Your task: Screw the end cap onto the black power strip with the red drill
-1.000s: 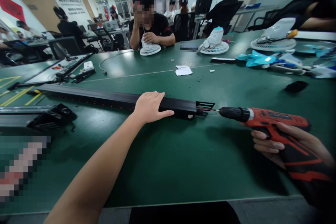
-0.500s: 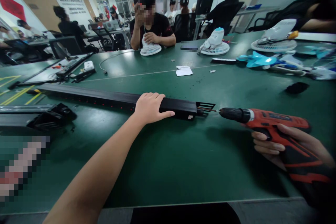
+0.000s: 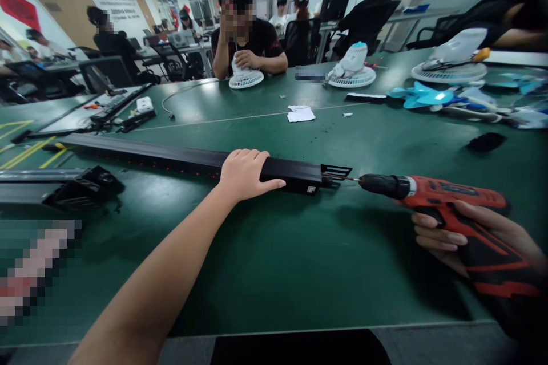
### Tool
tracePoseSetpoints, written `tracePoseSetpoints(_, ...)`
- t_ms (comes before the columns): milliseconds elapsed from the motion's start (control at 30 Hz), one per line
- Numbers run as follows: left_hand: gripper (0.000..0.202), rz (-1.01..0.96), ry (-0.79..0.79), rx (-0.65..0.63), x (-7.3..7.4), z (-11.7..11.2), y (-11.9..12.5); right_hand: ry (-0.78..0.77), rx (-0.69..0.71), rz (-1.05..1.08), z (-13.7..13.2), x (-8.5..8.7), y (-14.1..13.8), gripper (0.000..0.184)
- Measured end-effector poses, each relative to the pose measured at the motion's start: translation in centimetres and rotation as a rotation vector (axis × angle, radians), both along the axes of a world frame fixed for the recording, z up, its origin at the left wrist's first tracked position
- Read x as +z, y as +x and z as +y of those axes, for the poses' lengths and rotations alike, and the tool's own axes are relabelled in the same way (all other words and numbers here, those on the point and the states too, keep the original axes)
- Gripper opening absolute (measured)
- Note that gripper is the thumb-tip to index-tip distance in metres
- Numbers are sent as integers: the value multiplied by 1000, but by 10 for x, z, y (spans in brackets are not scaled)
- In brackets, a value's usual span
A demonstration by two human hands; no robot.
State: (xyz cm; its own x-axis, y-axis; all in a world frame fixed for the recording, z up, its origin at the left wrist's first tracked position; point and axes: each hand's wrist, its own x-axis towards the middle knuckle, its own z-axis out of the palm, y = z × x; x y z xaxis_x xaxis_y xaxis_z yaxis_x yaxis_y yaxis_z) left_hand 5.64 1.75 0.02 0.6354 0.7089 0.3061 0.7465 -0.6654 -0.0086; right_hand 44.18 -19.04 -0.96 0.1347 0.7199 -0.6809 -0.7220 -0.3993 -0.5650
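Observation:
A long black power strip (image 3: 171, 157) lies across the green table (image 3: 278, 251). My left hand (image 3: 245, 174) rests on top of it near its right end, fingers curled over its far edge and thumb along the near side. My right hand (image 3: 466, 236) grips the handle of a red and black cordless drill (image 3: 432, 197). The drill's bit points left and touches the bracket (image 3: 336, 172) at the strip's right end.
A second black strip (image 3: 55, 185) lies at the left. White desk fans (image 3: 351, 68), blue fan blades (image 3: 419, 97), paper scraps (image 3: 299, 114) and a small black piece (image 3: 483, 141) sit farther back. A person sits across the table holding a fan (image 3: 245, 77); others work behind.

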Motion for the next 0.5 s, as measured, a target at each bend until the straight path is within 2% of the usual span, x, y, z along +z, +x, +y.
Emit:
tracePoseSetpoints(133,78,-13,7,-2,-1,0,0,30,24,32,1,0,-1,46)
tracePoseSetpoints(333,79,-11,13,-5,0,0,0,66,103,7,-4,-16,18,38)
tracePoseSetpoints(500,81,-12,17,-6,-1,0,0,182,168,-72,-5,-22,25,33)
